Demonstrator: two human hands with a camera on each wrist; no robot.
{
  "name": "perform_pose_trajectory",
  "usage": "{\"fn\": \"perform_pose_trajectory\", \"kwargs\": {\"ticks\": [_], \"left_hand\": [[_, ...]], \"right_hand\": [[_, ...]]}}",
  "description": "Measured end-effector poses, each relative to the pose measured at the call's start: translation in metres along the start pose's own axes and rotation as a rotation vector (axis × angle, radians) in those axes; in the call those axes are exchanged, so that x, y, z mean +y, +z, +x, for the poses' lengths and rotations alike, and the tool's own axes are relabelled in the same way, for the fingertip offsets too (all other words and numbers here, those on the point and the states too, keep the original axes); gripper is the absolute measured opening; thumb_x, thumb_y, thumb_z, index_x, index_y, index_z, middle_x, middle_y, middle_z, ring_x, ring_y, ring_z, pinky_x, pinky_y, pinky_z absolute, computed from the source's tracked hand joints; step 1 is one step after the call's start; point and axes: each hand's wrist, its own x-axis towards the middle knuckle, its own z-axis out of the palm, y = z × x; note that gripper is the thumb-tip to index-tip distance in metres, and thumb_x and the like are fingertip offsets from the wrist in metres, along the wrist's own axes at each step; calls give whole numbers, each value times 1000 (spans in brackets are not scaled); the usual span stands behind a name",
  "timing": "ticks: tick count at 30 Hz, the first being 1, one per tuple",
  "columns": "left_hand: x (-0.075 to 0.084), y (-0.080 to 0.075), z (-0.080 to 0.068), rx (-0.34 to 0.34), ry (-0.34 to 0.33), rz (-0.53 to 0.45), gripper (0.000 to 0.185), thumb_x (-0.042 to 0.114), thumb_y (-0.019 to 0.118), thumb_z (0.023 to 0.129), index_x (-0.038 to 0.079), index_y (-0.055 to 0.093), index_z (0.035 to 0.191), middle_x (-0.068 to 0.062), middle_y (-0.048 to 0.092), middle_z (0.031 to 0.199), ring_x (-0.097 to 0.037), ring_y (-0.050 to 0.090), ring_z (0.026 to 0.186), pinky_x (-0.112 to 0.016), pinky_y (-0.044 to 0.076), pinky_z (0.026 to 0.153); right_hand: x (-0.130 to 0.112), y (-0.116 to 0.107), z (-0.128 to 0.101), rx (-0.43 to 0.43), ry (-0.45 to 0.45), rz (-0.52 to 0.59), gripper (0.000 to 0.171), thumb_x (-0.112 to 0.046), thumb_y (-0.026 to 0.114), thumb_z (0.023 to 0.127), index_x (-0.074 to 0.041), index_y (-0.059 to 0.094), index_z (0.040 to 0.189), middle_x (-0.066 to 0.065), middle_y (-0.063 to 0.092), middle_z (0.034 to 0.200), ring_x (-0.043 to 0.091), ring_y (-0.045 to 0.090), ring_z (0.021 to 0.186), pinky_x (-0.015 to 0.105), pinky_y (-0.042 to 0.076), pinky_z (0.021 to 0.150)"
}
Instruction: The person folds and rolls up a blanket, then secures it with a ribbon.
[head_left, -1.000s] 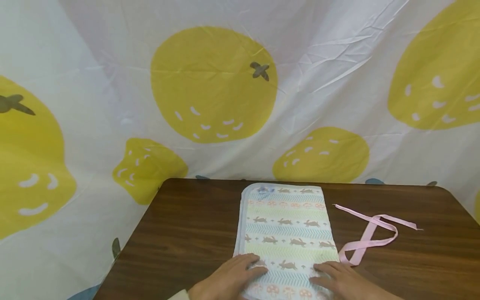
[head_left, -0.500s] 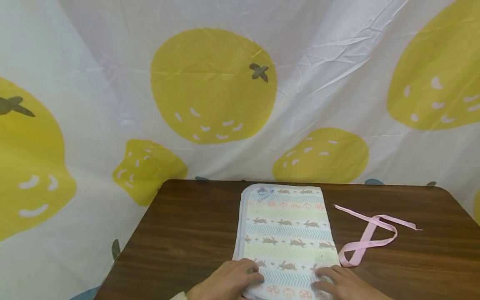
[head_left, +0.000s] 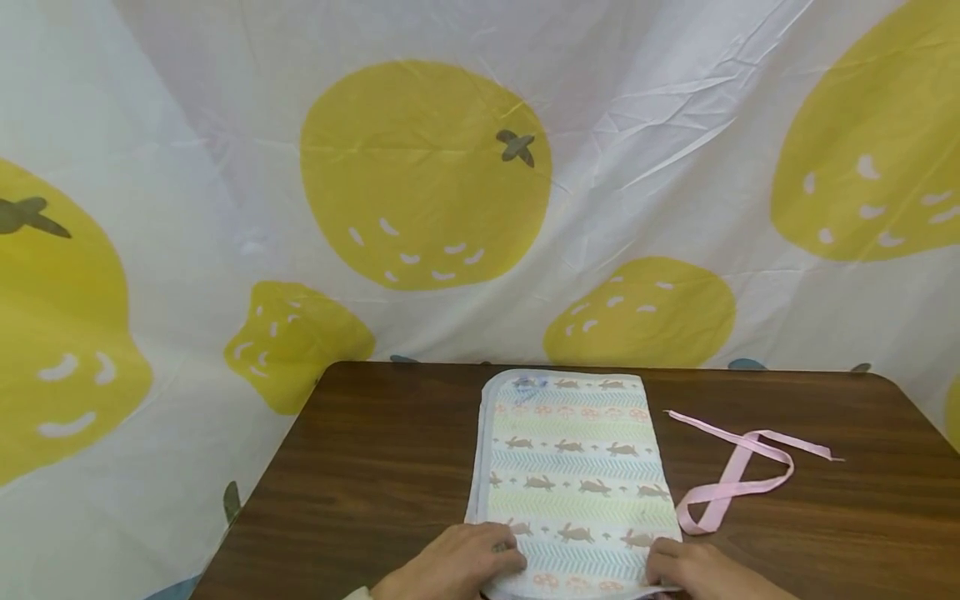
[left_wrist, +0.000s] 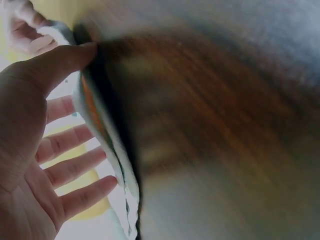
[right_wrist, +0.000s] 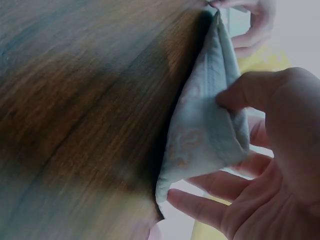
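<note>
A folded quilted cloth (head_left: 573, 467), printed with rabbits, mushrooms and zigzag bands, lies on the table with its near edge toward me. My left hand (head_left: 457, 560) holds its near left corner, thumb at the edge and fingers over the top. At the near right corner, my right hand (head_left: 708, 571) pinches the cloth between thumb and fingers. The right wrist view shows that corner of the cloth (right_wrist: 200, 135) raised off the wood, its layers folded back. In the left wrist view, the layered edge (left_wrist: 107, 135) runs past my thumb.
A loosely looped pink ribbon (head_left: 733, 473) lies on the dark wooden table (head_left: 375, 467), right of the cloth. Behind the table's far edge hangs a white curtain (head_left: 450, 333) printed with yellow fruit.
The right hand has gone from resting with spread fingers on the cloth to pinching its near right corner, which has lifted. The left hand has slid slightly toward the near edge.
</note>
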Motion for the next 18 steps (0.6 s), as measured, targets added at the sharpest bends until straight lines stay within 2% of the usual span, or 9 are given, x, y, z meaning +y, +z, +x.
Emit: {"fn": "perform_pose_trajectory", "kwargs": {"ticks": [4,7,9,14,18], "left_hand": [[1,1,0,12,7,47,41,57,60,92,22,66,112,10,64,104,1,57,96,-13,46,80],[2,2,1,20,20,88,38,55,59,93,22,66,111,10,64,103,0,57,97,-15,47,84],[2,2,2,15,23,92,30,47,64,93,22,66,109,11,65,103,1,58,97,-15,47,84],[0,-1,0,18,-8,31,22,22,76,86,21,70,107,11,67,104,1,60,97,-12,46,82],[0,-3,-2,51,-52,-41,16,19,71,92,20,71,108,10,67,105,1,60,96,-10,46,81]], "right_hand": [[-7,-8,4,13,60,62,26,-3,76,75,-20,63,89,-20,57,82,-11,46,73,7,38,60],[-16,-17,11,14,75,110,24,1,74,76,-18,63,87,-21,54,79,-12,43,70,5,36,58],[-15,-18,11,10,76,123,23,0,74,78,-17,62,87,-20,52,77,-12,42,70,5,35,58],[-13,-19,11,19,58,121,22,0,73,78,-17,62,87,-19,53,76,-12,41,70,5,34,58],[-12,-21,11,16,92,134,21,0,72,81,-17,61,86,-19,49,74,-12,39,67,5,33,55]]}}
